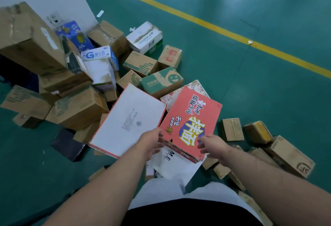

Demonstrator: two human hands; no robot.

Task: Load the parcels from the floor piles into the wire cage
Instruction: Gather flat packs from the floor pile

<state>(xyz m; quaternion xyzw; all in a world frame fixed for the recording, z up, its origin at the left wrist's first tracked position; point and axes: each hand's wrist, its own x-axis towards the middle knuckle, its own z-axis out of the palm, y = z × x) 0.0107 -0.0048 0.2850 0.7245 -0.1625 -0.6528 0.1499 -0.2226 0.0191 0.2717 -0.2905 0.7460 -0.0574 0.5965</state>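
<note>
Head view, single frame.

- Target: red printed carton [189, 118], centre of frame. It lies tilted, with a plain white face turned to the left and the red face to the right, the two meeting in a ridge. It sits on or just above the floor pile. I cannot tell whether it is lifted clear.
- Long axis: runs away from the person, leaning toward the upper right. The near short end is at the hands.
- Left hand [152, 143]: fingers lie against the near end, at the foot of the ridge. Blurred, so I cannot tell whether it is grasping.
- Right hand [215, 147]: at the near right corner of the red face, fingers spread and loosely bent, not closed round the edge.
- Both hands look about equally near, one at each side of the near end.
- Judgement: a two-handed pick-up from the near end is being set up.
- Wire cage: not in view.
- Surroundings: larger pile of brown cartons [71, 103] at left, small cartons [232, 129] at lower right, and a white bag [172, 168] under the carton's near end. The green floor [232, 64] has a yellow line [197, 19].
</note>
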